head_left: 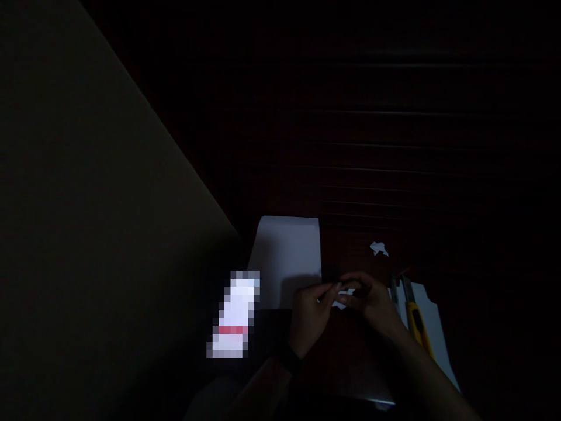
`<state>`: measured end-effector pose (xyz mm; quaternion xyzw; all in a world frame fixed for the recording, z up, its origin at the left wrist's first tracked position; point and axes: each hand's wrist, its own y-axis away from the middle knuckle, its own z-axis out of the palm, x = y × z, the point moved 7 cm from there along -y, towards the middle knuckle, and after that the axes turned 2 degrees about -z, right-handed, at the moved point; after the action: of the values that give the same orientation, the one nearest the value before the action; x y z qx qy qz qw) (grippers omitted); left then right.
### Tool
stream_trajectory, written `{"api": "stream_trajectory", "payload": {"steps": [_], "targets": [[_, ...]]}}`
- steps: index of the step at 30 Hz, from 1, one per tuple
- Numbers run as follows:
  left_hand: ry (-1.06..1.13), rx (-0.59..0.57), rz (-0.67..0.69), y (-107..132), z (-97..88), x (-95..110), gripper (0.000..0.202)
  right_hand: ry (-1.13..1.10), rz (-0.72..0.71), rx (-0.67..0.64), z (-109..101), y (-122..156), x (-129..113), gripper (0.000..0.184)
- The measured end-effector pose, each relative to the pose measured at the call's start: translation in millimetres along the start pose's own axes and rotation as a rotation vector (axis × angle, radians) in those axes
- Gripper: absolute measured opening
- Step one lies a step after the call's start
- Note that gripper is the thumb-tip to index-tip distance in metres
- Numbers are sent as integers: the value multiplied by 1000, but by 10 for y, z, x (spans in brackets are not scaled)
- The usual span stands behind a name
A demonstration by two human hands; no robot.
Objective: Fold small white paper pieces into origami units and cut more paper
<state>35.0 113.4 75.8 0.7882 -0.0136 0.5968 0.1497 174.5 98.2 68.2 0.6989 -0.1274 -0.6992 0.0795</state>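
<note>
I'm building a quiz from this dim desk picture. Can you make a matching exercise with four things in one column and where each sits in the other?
Things
1. large white paper sheet
2. small folded white paper figure
3. yellow utility knife
4. small white paper piece

Places
A. pinched between left hand and right hand
B. on a second white sheet, right of the hands
C. alone on the dark wooden table, beyond the right hand
D. beyond the left hand

Pairs: 1-D, 2-C, 3-B, 4-A
</note>
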Motion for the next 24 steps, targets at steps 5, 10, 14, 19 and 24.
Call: {"api": "stream_trajectory", "payload": {"steps": [5, 10, 14, 19, 24], "targets": [[126, -106, -26, -8, 40, -9, 33, 2, 9, -68, 24, 2, 1, 35], [284, -166, -79, -37, 68, -35, 40, -76, 19, -71, 62, 1, 30, 36], [324, -181, -124, -23, 107, -37, 40, -112, -21, -49, 59, -10, 41, 32], [355, -278, -126, 17, 212, -28, 39, -31, -114, -4, 27, -15, 31, 29], [274, -204, -102, 29, 205, -78, 31, 35, -155, 129, 27, 7, 53, 29]]}}
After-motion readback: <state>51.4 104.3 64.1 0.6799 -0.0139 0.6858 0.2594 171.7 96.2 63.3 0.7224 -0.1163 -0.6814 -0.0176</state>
